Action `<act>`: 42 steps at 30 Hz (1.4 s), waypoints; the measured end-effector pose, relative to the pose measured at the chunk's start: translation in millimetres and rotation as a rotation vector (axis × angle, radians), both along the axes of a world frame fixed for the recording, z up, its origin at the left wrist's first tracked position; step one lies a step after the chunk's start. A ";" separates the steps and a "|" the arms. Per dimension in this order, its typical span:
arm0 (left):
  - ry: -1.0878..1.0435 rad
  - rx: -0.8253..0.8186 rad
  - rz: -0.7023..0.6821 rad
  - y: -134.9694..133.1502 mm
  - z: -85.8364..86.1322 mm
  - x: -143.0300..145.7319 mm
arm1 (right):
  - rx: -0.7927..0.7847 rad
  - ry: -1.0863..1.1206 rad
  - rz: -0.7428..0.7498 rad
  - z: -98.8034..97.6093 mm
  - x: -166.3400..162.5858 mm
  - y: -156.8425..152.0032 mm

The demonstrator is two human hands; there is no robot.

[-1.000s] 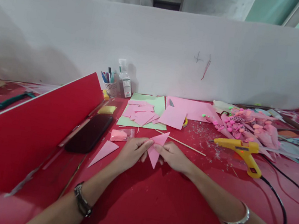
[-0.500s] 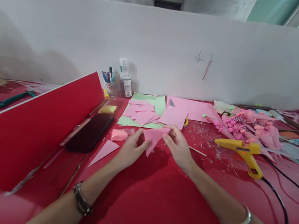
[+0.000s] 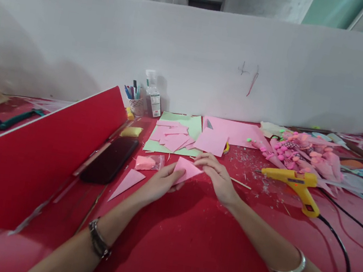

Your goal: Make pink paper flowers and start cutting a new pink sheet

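Note:
Both my hands hold one pink paper triangle (image 3: 187,169) just above the red table (image 3: 186,238). My left hand (image 3: 160,183) pinches its lower left edge with fingers closed. My right hand (image 3: 218,176) grips its right corner, fingers curled over the paper. A second pink triangle (image 3: 127,182) lies flat on the table to the left of my left hand. A thin wooden stick (image 3: 239,183) lies just behind my right hand.
A black phone (image 3: 108,161) and a raised red board (image 3: 33,158) lie to the left. Pink paper pieces (image 3: 172,138) on green sheets, a pen cup (image 3: 134,103) and a bottle (image 3: 151,94) stand behind. A yellow glue gun (image 3: 298,184) with a black cable and pink paper cones (image 3: 299,154) lie right.
The pink triangle was turned from standing point-down to lying flatter and pointing right. Both hands moved slightly away from me and lower toward the table.

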State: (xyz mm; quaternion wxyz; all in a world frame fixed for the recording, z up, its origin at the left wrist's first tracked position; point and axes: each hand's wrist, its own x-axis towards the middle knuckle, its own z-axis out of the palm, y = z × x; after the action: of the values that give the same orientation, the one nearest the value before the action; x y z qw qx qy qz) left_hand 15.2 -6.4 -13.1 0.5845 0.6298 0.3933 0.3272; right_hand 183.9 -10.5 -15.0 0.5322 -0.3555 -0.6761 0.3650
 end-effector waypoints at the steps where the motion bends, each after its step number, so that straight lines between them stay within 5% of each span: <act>1: 0.011 0.000 -0.036 0.6 -0.4 -1.1 | -0.044 0.022 0.025 0.3 -0.3 -0.3; 5: 0.086 0.000 -0.174 3.9 -0.9 -7.2 | -0.165 0.048 0.231 1.0 -2.9 -3.4; 8: 0.124 0.061 -0.151 5.7 2.3 -10.3 | -0.170 0.022 0.284 0.7 -2.8 -3.8; 16: -0.018 0.013 0.225 10.3 -1.0 -9.4 | 0.014 -0.151 0.057 -3.0 3.1 2.7; 26: 0.020 0.075 0.180 11.0 -4.6 -7.0 | -0.153 -0.113 0.014 -4.5 -0.1 0.2; 31: 0.154 0.263 0.081 7.1 -0.9 -5.5 | -0.183 -0.069 -0.038 -3.4 -0.4 -0.4; 42: 0.288 0.294 0.096 5.1 -2.3 -2.0 | -0.091 -0.114 -0.082 -0.9 -1.3 -3.8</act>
State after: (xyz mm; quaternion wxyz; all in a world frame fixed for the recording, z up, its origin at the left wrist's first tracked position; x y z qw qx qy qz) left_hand 13.2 -1.2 -15.5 0.4077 0.7293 0.4501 0.3152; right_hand 182.6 -14.3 -15.9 0.4906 -0.4270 -0.6728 0.3526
